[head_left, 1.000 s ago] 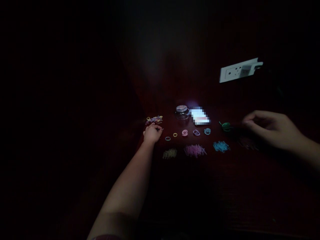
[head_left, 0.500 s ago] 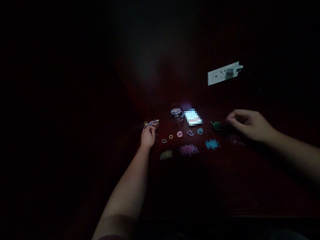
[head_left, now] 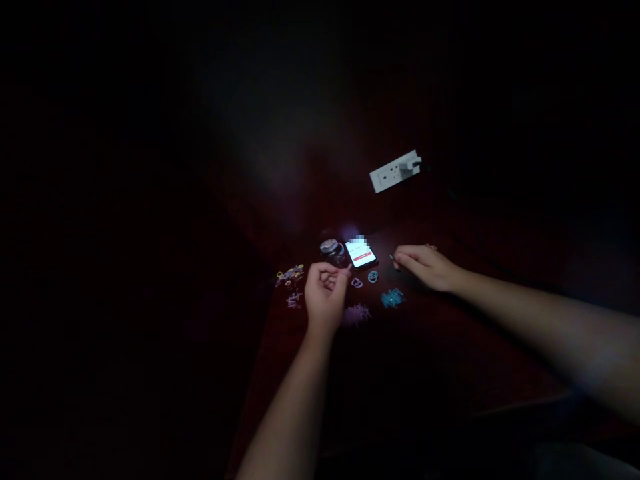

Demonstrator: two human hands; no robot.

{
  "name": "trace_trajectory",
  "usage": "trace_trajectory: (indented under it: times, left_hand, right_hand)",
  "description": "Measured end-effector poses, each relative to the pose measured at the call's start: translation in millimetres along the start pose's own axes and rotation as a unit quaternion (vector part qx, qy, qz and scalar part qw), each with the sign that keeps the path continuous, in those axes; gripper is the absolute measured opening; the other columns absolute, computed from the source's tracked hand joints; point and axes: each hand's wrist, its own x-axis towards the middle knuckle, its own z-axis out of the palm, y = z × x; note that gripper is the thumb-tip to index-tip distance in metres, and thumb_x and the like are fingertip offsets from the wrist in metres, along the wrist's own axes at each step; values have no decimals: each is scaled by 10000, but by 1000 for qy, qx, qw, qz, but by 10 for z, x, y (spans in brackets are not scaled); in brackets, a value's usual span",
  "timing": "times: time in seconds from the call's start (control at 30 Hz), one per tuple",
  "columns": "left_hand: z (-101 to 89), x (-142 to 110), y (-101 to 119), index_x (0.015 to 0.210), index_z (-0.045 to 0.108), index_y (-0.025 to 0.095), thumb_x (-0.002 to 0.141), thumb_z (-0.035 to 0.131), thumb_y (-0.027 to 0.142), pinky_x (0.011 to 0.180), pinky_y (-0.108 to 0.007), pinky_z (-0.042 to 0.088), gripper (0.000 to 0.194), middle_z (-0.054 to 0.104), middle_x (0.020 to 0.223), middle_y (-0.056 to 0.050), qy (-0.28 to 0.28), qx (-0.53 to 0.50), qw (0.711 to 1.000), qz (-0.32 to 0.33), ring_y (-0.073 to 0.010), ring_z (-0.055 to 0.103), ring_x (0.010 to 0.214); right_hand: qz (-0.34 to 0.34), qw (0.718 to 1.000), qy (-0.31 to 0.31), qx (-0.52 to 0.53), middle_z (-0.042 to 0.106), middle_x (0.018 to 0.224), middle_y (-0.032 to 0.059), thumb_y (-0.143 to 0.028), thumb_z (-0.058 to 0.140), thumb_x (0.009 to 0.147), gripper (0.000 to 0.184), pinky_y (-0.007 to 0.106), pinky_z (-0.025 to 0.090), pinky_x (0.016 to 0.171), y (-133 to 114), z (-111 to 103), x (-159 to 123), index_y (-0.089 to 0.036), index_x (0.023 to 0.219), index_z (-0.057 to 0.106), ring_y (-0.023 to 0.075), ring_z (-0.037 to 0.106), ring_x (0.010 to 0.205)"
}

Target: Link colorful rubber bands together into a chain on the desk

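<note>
In the head view, your left hand (head_left: pixel 325 303) is over the near side of the table (head_left: pixel 280 350), its fingers curled and the thumb tip close to the forefinger; whether anything is pinched there, you cannot tell. The purple rings (head_left: pixel 357 283) lie just beyond its fingertips, with the blue rings (head_left: pixel 373 276) beside them.

Your right hand (head_left: pixel 425 267) has its fingers bent inward — a green bit (head_left: pixel 391 257) shows right at the tips, but a firm grip on it cannot be made out.

Between your hands lie the purple pile (head_left: pixel 359 315) and, further right, the blue pile (head_left: pixel 393 298). Left of your left hand are the mixed pile (head_left: pixel 290 274) and, nearer you, the lilac pile (head_left: pixel 294 300). The lidded jar (head_left: pixel 331 250) stands behind that hand, just beside the lit phone (head_left: pixel 363 256) — and above them is the socket (head_left: pixel 383 178) with a plug (head_left: pixel 410 164) in it.
</note>
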Motion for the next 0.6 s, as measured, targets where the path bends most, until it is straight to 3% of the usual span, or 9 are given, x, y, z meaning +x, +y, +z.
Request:
trace_trajectory:
  times: [0.1, 0.17, 0.37, 0.6]
  left_hand:
    - [478, -206, 197, 870, 455, 218, 822, 653, 271, 549, -202, 441, 210, 630, 723, 9, -38, -54, 998, -12, -102, 605, 607]
    - [628, -284, 191, 863, 462, 220, 813, 669, 245, 565, -211, 432, 214, 651, 748, 1, -46, -36, 998, -2, -106, 614, 633]
    - [612, -353, 7, 850, 452, 218, 814, 673, 220, 586, -223, 421, 224, 667, 758, 8, -52, -7, 998, -19, -104, 614, 641]
    - [608, -409, 31, 857, 471, 220, 848, 639, 219, 601, -230, 436, 168, 704, 790, -13, -80, -11, 997, -9, -124, 673, 709]
  right_hand:
    - [-24, 998, -26, 58, 530, 614, -14, -448, 329, 981, 432, 262, 375, 577, -77, 25, -33, -181, 740, 567, 137, 489, 568]
    - [-35, 994, -22, 101, 523, 611, -10, -469, 308, 987, 463, 263, 373, 567, -111, 41, -58, -185, 696, 529, 136, 484, 560]
    - [-61, 996, -33, 64, 463, 589, -27, -411, 418, 952, 411, 253, 313, 542, -206, 74, -62, -199, 602, 446, 119, 415, 543]
    - [-55, 990, -72, 111, 552, 643, -9, -395, 410, 957, 374, 256, 343, 573, -223, 58, -46, -189, 669, 533, 131, 478, 594]
